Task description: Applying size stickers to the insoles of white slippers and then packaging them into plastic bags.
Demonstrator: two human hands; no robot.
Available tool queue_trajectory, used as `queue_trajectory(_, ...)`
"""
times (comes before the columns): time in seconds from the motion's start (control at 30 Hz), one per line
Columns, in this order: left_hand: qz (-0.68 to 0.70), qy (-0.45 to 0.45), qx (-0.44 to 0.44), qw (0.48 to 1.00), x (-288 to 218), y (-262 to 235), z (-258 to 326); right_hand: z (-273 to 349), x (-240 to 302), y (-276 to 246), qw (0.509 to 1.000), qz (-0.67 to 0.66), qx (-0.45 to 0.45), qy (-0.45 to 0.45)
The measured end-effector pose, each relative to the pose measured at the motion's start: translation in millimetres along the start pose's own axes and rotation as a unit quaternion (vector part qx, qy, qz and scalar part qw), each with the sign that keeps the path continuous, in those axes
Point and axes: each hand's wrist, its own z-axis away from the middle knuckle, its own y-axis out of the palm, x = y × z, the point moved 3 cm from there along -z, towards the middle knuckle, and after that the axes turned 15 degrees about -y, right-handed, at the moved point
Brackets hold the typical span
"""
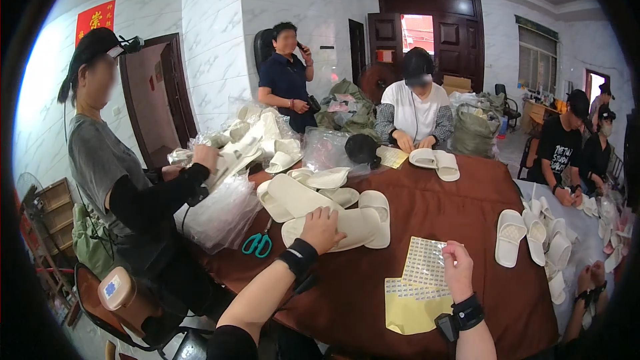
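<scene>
My left hand (322, 229) is laid over a cream, flat-soled fabric slipper (361, 225) on the brown cloth-covered table (360, 293), fingers loosely spread, pressing on top rather than wrapped round it. My right hand (459, 270) has its fingertips bunched at the edge of a pale yellow sheet of small printed labels (421, 261); honestly can't tell if one's pinched. Another yellow label sheet (408, 317) sits partly under that. Teal-handled scissors (257, 245) lie left of the slipper, near a crinkly clear plastic bag (223, 217).
</scene>
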Motion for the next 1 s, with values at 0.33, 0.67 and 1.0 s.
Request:
queue_trajectory(0.33, -0.124, -0.021, 0.199, 0.972, -7.8, 12.9, -40.0, -0.6, 1.3, -0.5, 1.000, 0.006, 0.002, -0.010)
queue_trajectory(0.67, -0.041, -0.030, 0.300, 0.953, -6.4, 23.5, -25.0, -1.5, 7.0, 0.8, 1.000, 0.010, 0.001, -0.024)
queue_trajectory(1.0, -0.005, 0.034, 0.363, 0.931, -26.4, 4.1, -3.0, -1.4, 8.0, 1.5, 1.000, -0.009, 0.001, -0.013)
